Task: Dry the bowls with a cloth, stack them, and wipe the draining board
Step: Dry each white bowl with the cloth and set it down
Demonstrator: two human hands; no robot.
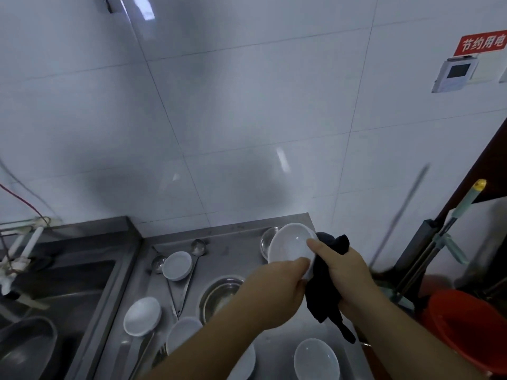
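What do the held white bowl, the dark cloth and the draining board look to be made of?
Held white bowl: glossy white, likely ceramic or melamine; the sheen cannot settle which. Dark cloth: soft fabric, matte, hanging in limp folds. Draining board: brushed stainless steel by its grey, dully reflective surface.

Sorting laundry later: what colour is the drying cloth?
Black, or very dark; the cloth shows in the head view.
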